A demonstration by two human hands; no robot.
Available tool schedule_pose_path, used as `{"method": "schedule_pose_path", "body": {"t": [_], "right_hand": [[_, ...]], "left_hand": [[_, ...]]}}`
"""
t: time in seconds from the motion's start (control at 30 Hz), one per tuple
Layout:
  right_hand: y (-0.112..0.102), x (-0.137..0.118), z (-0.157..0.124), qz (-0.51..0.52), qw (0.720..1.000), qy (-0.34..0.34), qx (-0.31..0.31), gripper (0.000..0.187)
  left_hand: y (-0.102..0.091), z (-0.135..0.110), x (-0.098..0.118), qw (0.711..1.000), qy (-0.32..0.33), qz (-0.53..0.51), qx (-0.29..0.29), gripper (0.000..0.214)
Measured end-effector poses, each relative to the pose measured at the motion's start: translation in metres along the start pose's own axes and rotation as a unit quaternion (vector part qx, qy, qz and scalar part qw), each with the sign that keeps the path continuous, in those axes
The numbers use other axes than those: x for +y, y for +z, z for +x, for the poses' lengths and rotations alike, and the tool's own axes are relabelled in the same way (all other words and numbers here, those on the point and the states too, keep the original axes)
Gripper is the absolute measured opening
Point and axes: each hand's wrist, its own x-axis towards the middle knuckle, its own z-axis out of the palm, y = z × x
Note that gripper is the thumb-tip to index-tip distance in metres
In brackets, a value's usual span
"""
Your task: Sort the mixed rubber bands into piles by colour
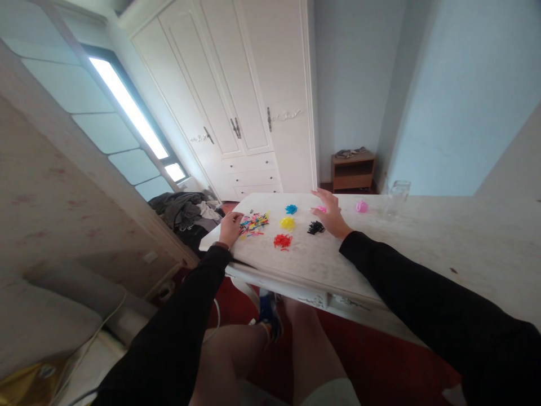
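Note:
My left hand (230,227) rests at the left end of the table, its fingers drawn together at the edge of a mixed pile of small colourful pieces (255,224). Whatever may be between those fingertips is too small to make out. Over a small pink pile (322,209), my right hand (332,215) is held with thumb and fingers apart, partly hiding it. Sorted by colour nearby are a blue pile (291,209), a yellow pile (288,224), a red pile (282,242) and a black pile (315,228). The kind of piece is unclear.
A round pink object (361,207) and a clear glass (397,198) stand farther right on the white table (338,270). Dark clothes (181,211) are heaped beyond its left end. A white wardrobe (253,73) and a small wooden cabinet (354,171) stand behind.

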Motion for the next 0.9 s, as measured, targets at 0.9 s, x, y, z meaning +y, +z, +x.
{"method": "schedule_pose_path", "body": {"t": [0.9], "right_hand": [[-0.005, 0.006, -0.002, 0.004, 1.0, 0.014, 0.002, 0.048]], "left_hand": [[-0.057, -0.014, -0.008, 0.993, -0.091, 0.001, -0.075, 0.018]]}}
